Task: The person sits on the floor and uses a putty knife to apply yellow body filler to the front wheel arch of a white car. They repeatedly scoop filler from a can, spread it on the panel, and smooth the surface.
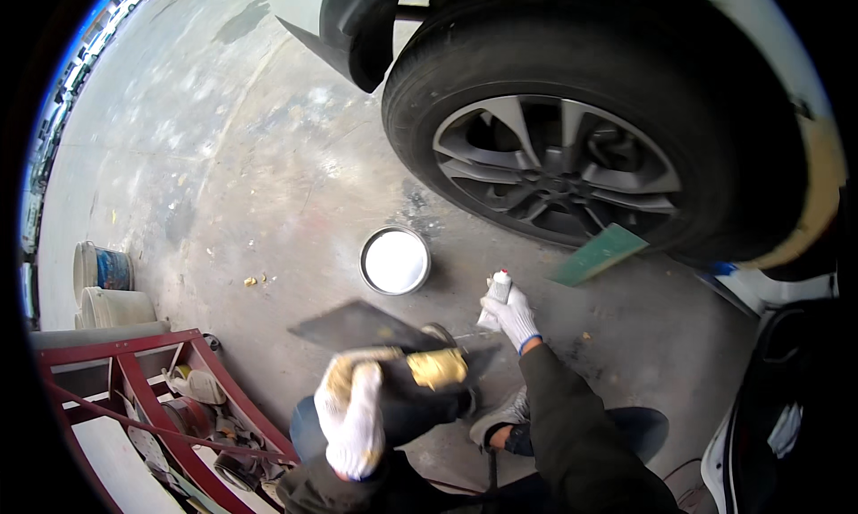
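Observation:
My left hand [354, 417], in a white glove smeared with yellow, grips a dark flat board [357, 327] held low over my knees. A lump of yellowish filler [437, 368] sits on the near end of the board. My right hand [513, 317], also in a white glove, is shut on a small white tube [497, 291] with a red tip, held upright just right of the board. An open round tin [395, 261] of white paste stands on the concrete floor beyond both hands.
A car's wheel [559, 170] with a grey alloy rim fills the upper right, with a green flat sheet [597, 254] leaning at its tyre. A red metal rack [143, 371] with tools stands at lower left, buckets [103, 286] behind it.

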Available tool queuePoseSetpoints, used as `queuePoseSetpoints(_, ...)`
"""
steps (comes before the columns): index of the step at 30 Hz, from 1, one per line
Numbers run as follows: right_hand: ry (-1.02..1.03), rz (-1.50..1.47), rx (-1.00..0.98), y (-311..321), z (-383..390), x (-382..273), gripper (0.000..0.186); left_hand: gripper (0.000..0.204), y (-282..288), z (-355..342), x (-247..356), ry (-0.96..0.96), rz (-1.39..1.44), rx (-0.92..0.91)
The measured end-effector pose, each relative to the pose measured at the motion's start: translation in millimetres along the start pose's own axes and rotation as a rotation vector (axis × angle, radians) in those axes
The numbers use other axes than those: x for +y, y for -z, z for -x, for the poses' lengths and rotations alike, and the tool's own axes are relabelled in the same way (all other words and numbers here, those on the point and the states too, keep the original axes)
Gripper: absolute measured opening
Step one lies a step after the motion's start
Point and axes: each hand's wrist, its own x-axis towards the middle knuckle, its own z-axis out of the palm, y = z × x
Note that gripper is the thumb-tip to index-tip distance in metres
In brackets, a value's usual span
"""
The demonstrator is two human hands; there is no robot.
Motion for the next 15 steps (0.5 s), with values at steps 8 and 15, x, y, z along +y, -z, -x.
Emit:
queuePoseSetpoints(8,-0.218,-0.975,-0.402,68,229,-116,0.040,0.024,12,-7,-58,-0.122,0.210,-0.010)
queuePoseSetpoints(15,-0.151,-1.001,-0.281,78,337,-127,0.051,0.026,-16,67,-92,-0.017,0.336,-0.117)
